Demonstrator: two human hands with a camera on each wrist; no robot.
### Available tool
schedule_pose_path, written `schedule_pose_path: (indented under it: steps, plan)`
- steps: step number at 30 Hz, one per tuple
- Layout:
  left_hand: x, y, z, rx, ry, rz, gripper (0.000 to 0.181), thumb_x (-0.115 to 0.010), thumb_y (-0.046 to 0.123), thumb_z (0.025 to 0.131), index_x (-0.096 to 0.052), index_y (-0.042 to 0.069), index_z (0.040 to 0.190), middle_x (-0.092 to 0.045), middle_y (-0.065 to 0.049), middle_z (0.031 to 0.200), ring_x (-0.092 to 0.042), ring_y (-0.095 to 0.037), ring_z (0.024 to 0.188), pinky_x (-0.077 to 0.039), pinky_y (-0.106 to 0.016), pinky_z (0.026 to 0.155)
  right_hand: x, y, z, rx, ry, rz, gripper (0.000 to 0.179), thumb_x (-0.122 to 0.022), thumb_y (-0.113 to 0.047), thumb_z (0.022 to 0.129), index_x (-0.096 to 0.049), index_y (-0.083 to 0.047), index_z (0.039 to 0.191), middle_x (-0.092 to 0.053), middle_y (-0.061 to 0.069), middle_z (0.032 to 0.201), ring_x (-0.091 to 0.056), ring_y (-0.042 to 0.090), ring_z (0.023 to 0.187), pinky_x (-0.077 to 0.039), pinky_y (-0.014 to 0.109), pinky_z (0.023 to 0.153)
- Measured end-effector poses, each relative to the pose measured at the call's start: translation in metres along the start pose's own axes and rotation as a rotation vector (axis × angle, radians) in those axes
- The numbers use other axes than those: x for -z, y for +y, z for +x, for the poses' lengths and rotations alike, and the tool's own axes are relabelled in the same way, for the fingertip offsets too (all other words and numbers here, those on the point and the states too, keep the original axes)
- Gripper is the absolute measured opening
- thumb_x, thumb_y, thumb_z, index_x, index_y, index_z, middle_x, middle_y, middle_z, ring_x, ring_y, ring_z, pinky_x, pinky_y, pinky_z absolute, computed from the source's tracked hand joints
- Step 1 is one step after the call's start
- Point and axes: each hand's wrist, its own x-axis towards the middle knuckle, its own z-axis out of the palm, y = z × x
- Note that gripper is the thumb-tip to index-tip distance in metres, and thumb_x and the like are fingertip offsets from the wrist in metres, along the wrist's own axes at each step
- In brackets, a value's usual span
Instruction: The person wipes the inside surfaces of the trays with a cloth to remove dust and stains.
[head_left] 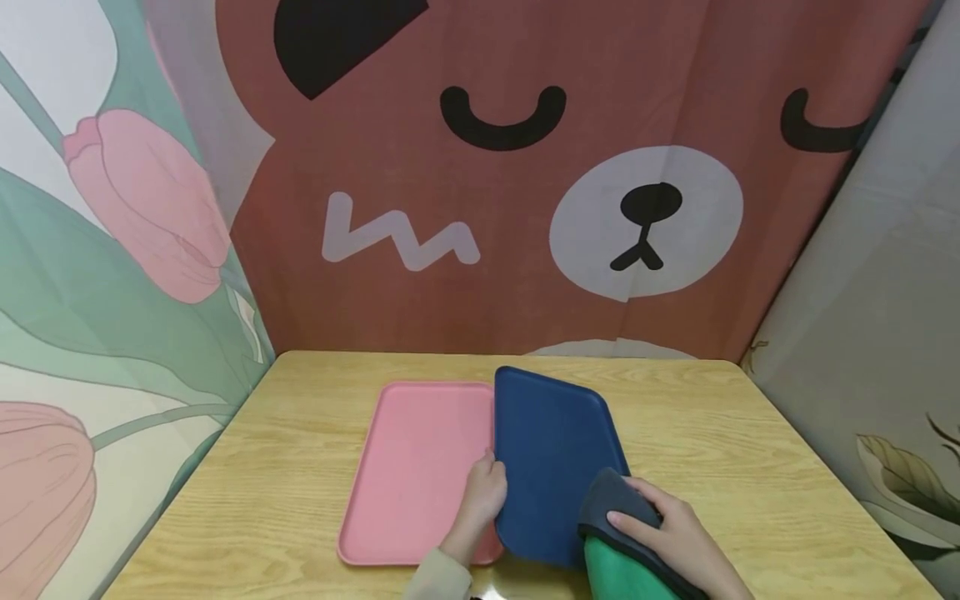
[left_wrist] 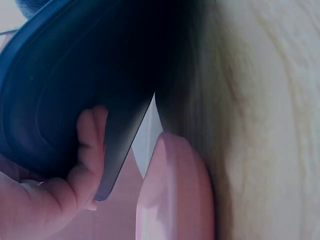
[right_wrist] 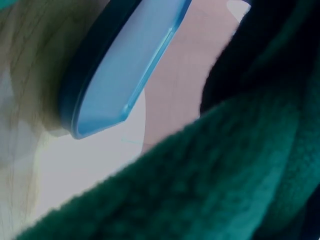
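Observation:
A dark blue tray (head_left: 551, 450) is tilted up off the wooden table, its left edge raised. My left hand (head_left: 486, 492) grips that left edge; in the left wrist view its fingers (left_wrist: 90, 130) curl around onto the underside. My right hand (head_left: 678, 533) holds a folded cloth, grey on one side and green on the other (head_left: 622, 500), against the tray's lower right part. Green fabric of the cloth (right_wrist: 225, 170) fills much of the right wrist view and hides the right fingers there. A pink tray (head_left: 420, 467) lies flat just left of the blue one.
The wooden table (head_left: 270, 467) extends around both trays. Behind it hangs a brown curtain (head_left: 397, 308) with a bear face. A flower-patterned curtain (head_left: 135, 333) borders the left, and a pale one (head_left: 885, 317) the right.

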Motion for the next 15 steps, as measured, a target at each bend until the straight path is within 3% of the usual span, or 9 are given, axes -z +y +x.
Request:
schedule_pose_path:
  steps: [7,11,15]
  plan:
    - [-0.0044,-0.0016,-0.0007,-0.099,-0.012,0.141,0.037,-0.041,-0.008,0.08,-0.039,-0.029,0.111,-0.042,-0.042,0.114,-0.038,-0.048,0.111,-0.032,-0.051,0.092,-0.0027,0.002,-0.0015,0.012,0.008,0.047,0.064,-0.064,-0.039,0.079,-0.047,0.002,0.125,-0.049,0.021,0.122,-0.046,0.037,0.11,-0.039,0.05,0.085]
    - [-0.007,-0.0009,-0.0004,-0.077,-0.02,0.132,0.037,-0.042,-0.01,0.078,-0.042,-0.027,0.111,-0.045,-0.04,0.112,-0.042,-0.045,0.109,-0.036,-0.05,0.089,-0.0036,0.0033,-0.0021,0.005,0.003,0.058,0.063,-0.064,-0.039,0.079,-0.048,0.001,0.125,-0.051,0.02,0.121,-0.047,0.036,0.109,-0.04,0.05,0.084]
    - [-0.0102,-0.0007,-0.0003,-0.048,-0.018,0.133,0.026,-0.044,-0.013,0.072,-0.054,-0.019,0.096,-0.058,-0.03,0.09,-0.056,-0.036,0.086,-0.047,-0.042,0.071,-0.0042,0.0047,-0.0016,0.007,0.005,0.069,0.062,-0.065,-0.038,0.079,-0.049,0.0,0.124,-0.052,0.019,0.12,-0.048,0.036,0.108,-0.04,0.05,0.084]
